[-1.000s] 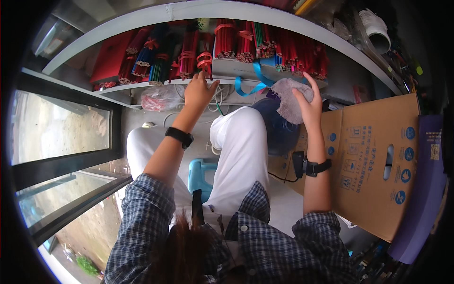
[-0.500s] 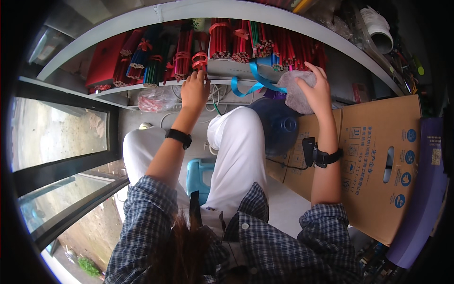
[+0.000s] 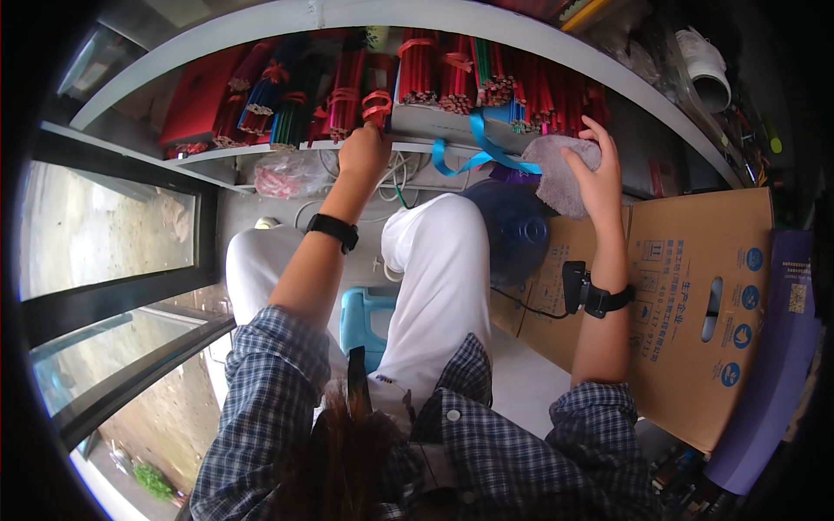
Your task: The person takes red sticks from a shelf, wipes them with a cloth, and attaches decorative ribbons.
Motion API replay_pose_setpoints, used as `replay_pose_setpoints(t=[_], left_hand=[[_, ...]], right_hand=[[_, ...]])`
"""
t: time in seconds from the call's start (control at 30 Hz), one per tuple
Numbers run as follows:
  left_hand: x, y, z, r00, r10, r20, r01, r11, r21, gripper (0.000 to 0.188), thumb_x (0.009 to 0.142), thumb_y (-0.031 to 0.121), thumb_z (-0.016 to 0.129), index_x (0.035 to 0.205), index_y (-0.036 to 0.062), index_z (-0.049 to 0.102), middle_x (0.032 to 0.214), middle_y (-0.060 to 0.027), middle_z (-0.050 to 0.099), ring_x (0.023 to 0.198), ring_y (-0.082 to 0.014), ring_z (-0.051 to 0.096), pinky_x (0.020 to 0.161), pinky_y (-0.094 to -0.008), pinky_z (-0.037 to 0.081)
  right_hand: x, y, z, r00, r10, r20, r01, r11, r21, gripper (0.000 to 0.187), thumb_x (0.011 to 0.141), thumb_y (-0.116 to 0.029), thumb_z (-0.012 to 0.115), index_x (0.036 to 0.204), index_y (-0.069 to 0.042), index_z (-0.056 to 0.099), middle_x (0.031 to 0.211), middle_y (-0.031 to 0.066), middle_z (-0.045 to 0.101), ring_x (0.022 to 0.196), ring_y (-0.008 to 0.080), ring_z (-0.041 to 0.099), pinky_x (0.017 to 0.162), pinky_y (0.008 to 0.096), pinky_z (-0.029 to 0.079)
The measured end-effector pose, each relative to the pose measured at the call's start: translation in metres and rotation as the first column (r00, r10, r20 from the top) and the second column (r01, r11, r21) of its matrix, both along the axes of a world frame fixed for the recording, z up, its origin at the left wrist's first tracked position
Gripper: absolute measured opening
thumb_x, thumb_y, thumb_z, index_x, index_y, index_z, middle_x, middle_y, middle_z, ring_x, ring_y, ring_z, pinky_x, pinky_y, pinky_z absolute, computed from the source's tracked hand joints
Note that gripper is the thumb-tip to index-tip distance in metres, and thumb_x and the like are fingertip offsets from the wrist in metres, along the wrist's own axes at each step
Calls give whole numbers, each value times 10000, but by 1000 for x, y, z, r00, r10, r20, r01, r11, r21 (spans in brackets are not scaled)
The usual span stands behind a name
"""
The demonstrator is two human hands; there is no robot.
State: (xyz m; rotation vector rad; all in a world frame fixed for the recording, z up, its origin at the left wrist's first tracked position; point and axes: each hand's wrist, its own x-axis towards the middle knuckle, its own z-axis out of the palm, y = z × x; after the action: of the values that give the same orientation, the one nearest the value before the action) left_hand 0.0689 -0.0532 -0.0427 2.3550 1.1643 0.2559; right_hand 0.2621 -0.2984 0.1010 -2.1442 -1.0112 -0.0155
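Observation:
My left hand [image 3: 365,152] is at the shelf's front edge, its fingers curled in at the lower end of a narrow red bundle with a red ribbon [image 3: 376,108] round it. What the fingertips pinch, if anything, is hidden. To the right, my right hand [image 3: 599,174] holds a greyish-mauve cloth [image 3: 560,178], thumb against it and other fingers partly stretched. A bright blue ribbon [image 3: 478,161] loops in front of the shelf beside the cloth. Bundles of thin pencil-like sticks [image 3: 345,91], mostly red, some blue or green, lie on the shelf, ends facing me.
A white shelf edge [image 3: 486,22] arches above the bundles. Below the cloth stands a clear blue water jug [image 3: 512,230]; a large cardboard box [image 3: 686,304] is at the right. A light-blue stool [image 3: 363,326] sits beneath me. Left is a dark-framed glass door [image 3: 113,282].
My left hand has moved slightly up and right, its fingers curling in more. My right hand and the cloth have shifted slightly right. The view has tilted a little.

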Motion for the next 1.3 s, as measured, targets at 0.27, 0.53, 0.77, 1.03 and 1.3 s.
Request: replay_pose_setpoints(t=[0.27, 0.53, 0.77, 1.03, 1.3], left_hand=[[-37, -23, 11, 991, 100, 88, -101, 995, 6, 291, 855, 255, 431, 895, -24, 503, 758, -257, 609, 718, -415, 600, 660, -498, 480], [-113, -71, 55, 988, -5, 155, 20, 995, -95, 255, 886, 224, 396, 836, -19, 457, 711, -275, 575, 659, -458, 544, 613, -539, 426], [-130, -111, 113, 984, 13, 177, 24, 978, -207, 263, 928, 252, 375, 842, 7, 421, 672, -275, 552, 640, -469, 512, 572, -539, 386], [-122, -116, 50, 899, -165, 405, 291, 918, -271, 317, 833, 132, 416, 1088, -52, 456, 800, -292, 572, 785, -452, 541, 689, -499, 422], [-79, -89, 54, 914, -161, 373, 229, 962, -146, 273, 868, 172, 391, 1061, -13, 449, 816, -278, 582, 782, -442, 550, 678, -505, 427]], right_hand=[[-68, -29, -17, 801, -74, -595, 374, 837, 400, 323, 806, -97, 623, 1098, 2, 528, 1055, 66, 528, 980, 146, 497, 874, 263, 382], [-139, -3, -33, 24, 481, -876, 518, 744, 423, 400, 900, -280, 519, 1201, -21, 472, 1169, 68, 540, 1078, 192, 508, 929, 347, 393], [-182, 20, -45, -31, 435, -900, 430, 818, 381, 335, 891, -208, 540, 1162, -15, 504, 1137, 82, 558, 1067, 196, 522, 928, 345, 404], [-191, 47, -61, -30, 402, -915, 327, 869, 371, 330, 791, -58, 649, 1089, -26, 512, 1016, 54, 570, 954, 153, 565, 837, 295, 448], [-132, 84, -77, 75, 357, -931, 285, 887, 363, 314, 742, -39, 686, 1018, -19, 538, 989, 67, 597, 901, 169, 598, 794, 306, 486]])
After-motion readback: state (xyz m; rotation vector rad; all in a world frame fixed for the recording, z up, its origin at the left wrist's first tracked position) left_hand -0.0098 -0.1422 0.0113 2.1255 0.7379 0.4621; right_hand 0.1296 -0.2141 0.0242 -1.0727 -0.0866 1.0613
